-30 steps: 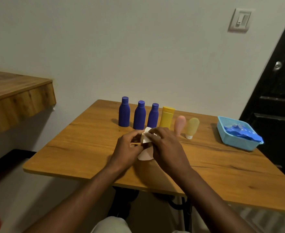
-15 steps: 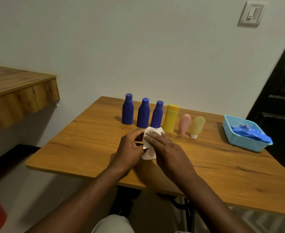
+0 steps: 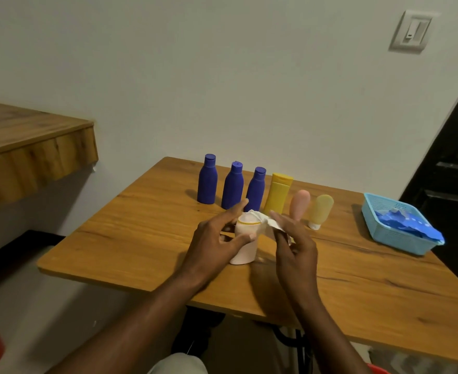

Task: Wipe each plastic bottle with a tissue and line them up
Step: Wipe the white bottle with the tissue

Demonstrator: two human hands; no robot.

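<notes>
At the near middle of the table (image 3: pixel 141 225), the left hand (image 3: pixel 217 238) grips a pale bottle (image 3: pixel 245 252) round its upper half, while the right hand (image 3: pixel 295 247) pinches a tissue (image 3: pixel 269 221) against its top. Behind stand three blue bottles (image 3: pixel 232 190), a yellow bottle (image 3: pixel 278 194), a pink tube (image 3: pixel 299 203) and a yellowish tube (image 3: pixel 321 210) in a row, so I judge only this one is left to wipe and place. Not resolved: whether its base touches the wood, and what lies in the blue basket (image 3: pixel 395 238).
</notes>
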